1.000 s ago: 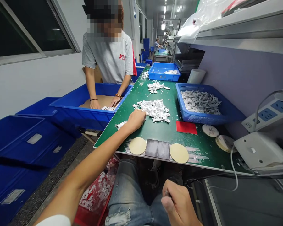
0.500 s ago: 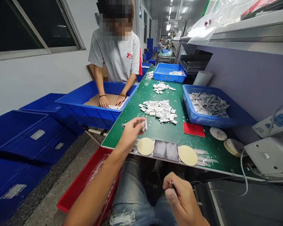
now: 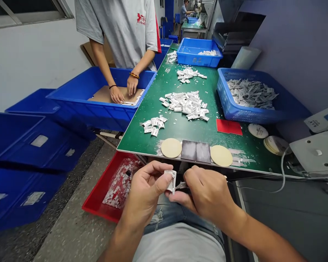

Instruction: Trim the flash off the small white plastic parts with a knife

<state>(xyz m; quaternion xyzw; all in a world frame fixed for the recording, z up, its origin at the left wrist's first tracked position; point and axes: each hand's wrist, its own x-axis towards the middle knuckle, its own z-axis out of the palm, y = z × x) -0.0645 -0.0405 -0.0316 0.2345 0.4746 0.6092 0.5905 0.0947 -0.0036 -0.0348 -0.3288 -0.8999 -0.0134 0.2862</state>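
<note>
First, at far left, much of the floor is taken up by blue bins (image 3: 13,145), so little room is left there. Beside them a large blue bin (image 3: 106,114), in which a co-worker's hands (image 3: 117,94) are rested, is set close against the tabletop (image 3: 133,140). Below its near left corner, a red tray (image 3: 97,204) is half filled with small scraps. Above that, a small cluster of white plastic parts (image 3: 154,122) is kept apart from the larger heap (image 3: 186,103).

Over the lap, just short of the near edge, a single white part (image 3: 173,177) is pinched by the left hand (image 3: 147,185). A slim metal tool (image 3: 182,185) is gripped by the right hand (image 3: 207,187), its tip brought to the part; trimming or scraping seems to be in hand. For the next move, the part should be steadied and the tip guided along its edge, clear of the right thumb.

Beyond the hands, the near edge is lined by cream discs (image 3: 171,148) and dark pads (image 3: 196,151). Bare green surface is left behind these; farther right, room is narrowed by a blue basket (image 3: 235,112) and a hanging white cable (image 3: 283,169).
</note>
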